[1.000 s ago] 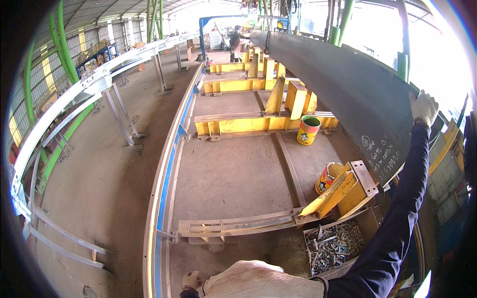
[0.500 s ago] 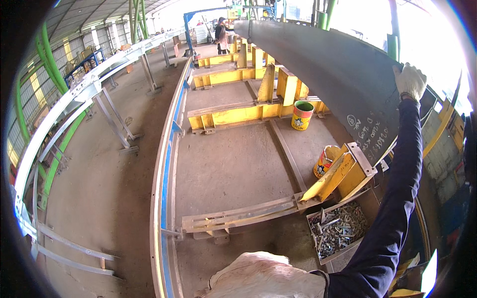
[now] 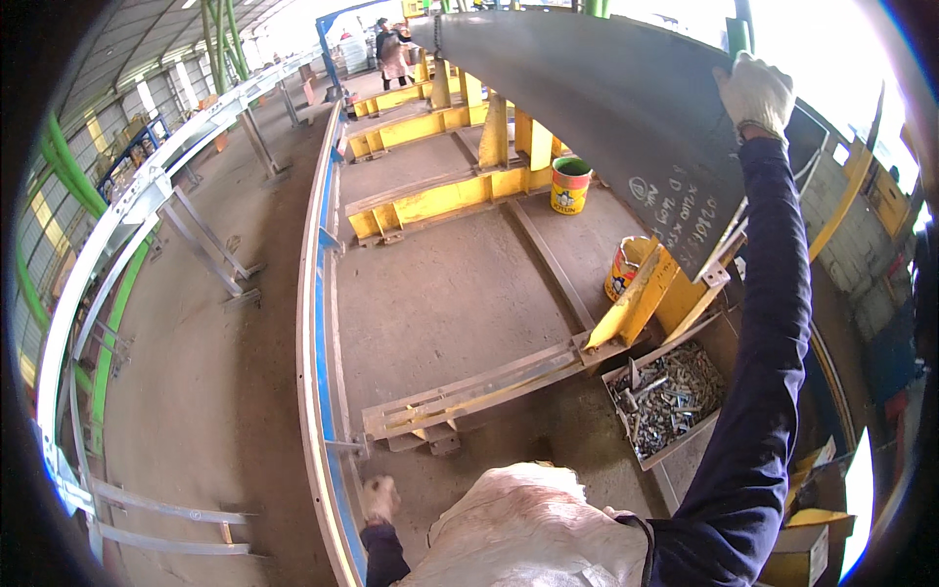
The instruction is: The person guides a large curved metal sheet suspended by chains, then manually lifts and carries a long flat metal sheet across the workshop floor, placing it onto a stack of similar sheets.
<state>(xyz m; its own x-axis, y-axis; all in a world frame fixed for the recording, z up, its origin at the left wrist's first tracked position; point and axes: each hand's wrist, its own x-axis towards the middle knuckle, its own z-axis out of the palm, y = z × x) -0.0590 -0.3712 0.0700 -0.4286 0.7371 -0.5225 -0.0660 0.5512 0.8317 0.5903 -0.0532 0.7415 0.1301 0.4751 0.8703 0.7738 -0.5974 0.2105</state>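
Note:
A long grey steel plate (image 3: 606, 108) with chalk marks runs from the right foreground to the far end. My gloved right hand (image 3: 758, 93) is closed over its upper edge at the near end, arm stretched out. The plate's near lower corner overlaps the top of a yellow steel bracket (image 3: 675, 293); contact is hard to tell. My gloved left hand (image 3: 380, 497) hangs low at the left, beside the blue rail (image 3: 328, 391), away from the plate. It is small and blurred, so its fingers are unclear. Pale cloth (image 3: 533, 533) on my body fills the lower middle.
A metal box of bolts (image 3: 675, 396) lies below the bracket. Two paint buckets (image 3: 570, 186) stand among yellow cross beams (image 3: 450, 201). Another person (image 3: 393, 59) is at the plate's far end. A long white steel beam (image 3: 108, 235) on legs runs along the left.
The view has shifted, moving most things up and left. My left hand has come into view. The plate's near corner now covers part of the bracket top; my right hand keeps its hold.

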